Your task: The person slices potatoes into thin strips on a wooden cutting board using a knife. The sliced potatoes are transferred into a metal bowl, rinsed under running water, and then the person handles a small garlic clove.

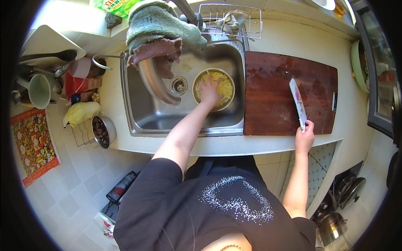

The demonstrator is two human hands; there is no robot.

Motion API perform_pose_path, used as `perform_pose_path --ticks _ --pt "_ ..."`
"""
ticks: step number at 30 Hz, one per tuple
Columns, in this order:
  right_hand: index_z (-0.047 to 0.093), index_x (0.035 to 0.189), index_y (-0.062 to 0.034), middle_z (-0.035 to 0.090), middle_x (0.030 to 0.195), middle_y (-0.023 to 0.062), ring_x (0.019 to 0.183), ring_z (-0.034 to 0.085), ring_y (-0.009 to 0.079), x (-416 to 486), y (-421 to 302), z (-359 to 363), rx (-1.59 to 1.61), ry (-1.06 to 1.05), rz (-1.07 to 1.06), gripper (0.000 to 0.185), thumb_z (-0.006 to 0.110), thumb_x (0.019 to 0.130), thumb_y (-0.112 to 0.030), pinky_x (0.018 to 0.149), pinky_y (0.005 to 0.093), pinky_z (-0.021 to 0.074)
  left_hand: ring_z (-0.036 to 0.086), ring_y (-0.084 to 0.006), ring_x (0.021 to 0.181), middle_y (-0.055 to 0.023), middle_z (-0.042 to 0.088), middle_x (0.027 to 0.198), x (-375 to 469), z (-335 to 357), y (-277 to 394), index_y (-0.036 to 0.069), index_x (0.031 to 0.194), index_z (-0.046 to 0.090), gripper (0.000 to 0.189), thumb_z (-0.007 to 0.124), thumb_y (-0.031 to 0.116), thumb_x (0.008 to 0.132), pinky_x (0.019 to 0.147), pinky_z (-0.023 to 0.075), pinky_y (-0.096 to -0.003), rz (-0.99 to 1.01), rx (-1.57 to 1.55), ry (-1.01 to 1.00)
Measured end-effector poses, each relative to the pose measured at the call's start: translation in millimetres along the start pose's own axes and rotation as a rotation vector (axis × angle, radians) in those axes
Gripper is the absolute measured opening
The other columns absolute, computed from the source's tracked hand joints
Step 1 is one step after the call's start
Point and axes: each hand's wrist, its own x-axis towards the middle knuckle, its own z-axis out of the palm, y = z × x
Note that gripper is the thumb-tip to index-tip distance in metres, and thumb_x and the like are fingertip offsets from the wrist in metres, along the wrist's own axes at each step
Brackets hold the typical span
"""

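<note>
My left hand (pixel 209 91) rests palm down with fingers spread on pale yellow shreds (pixel 226 85), perhaps potato. They fill a round metal bowl (pixel 232 99) standing in the stainless steel sink (pixel 150 120). My right hand (pixel 305 137) grips the handle of a kitchen knife (pixel 297 97) with a floral-printed white blade. The blade points away from me over a dark reddish-brown wooden cutting board (pixel 267 94), to the right of the sink. Wet patches and small bits mark the board.
A curved faucet spout (pixel 157 81), draped with a green cloth (pixel 154 23), reaches over the sink. Behind stands a wire rack (pixel 256 26) holding a rag (pixel 232 22). At left are a napa cabbage (pixel 82 113) and a metal bowl of dark pieces (pixel 101 131).
</note>
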Motion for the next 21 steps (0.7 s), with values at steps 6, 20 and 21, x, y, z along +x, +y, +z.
perform_pose_path --ticks 6,20,21 --pt "0.056 0.116 -0.0121 0.067 0.082 0.0100 0.075 0.065 0.0333 21 24 -15 -0.074 0.213 0.016 0.031 0.067 0.087 -0.016 0.066 0.0448 0.0501 0.030 -0.0457 0.140 -0.0148 0.023 0.158 16 17 9 0.025 0.139 0.051 0.074 0.081 0.025 0.071 0.106 0.0414 -0.0542 0.017 0.077 -0.262" --pt "0.055 0.124 -0.0026 0.056 0.113 0.0139 0.105 0.056 0.0298 38 57 -23 -0.025 0.092 -0.061 0.040 0.067 0.087 -0.013 0.090 0.0410 0.0457 0.039 -0.0403 0.135 -0.0209 0.040 0.148 23 15 -77 0.021 0.127 0.063 0.060 0.076 0.014 0.070 0.112 0.0359 -0.0464 0.190 -0.293 -0.089" --pt "0.056 0.123 -0.0024 0.055 0.113 0.0138 0.106 0.055 0.0303 35 62 -23 -0.031 0.114 -0.084 0.039 0.067 0.087 -0.012 0.091 0.0410 0.0456 0.036 -0.0418 0.137 -0.0205 0.037 0.150 22 21 -73 0.023 0.128 0.062 0.061 0.076 0.015 0.070 0.112 0.0353 -0.0496 0.180 -0.268 -0.040"
